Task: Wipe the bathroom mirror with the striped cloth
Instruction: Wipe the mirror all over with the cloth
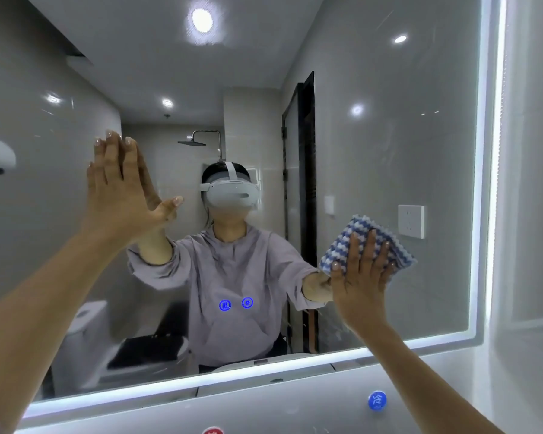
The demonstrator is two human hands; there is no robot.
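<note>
Striped cloth (342, 242) pressed to mirror (389, 151) by flat right hand (361, 283), open left hand (119, 195) touching mirror

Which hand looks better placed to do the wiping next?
The right hand: its straight fingers press the striped cloth against the mirror. The left hand lies flat on it, holding nothing.

Smooth, glossy glass across the bathroom mirror (389, 151), faintly streaked at upper right, with a frosted, lit band (491, 183) along its right and near edges. Flat on the glass at right, a striped cloth (369, 234) of nubbly, matt blue-and-white weave. In reflection, glossy grey wall tiles (29, 89), a smooth white plastic socket plate (411, 221), a soft matt lilac top (232, 277) and a dark metal shower head (192, 142).
</note>
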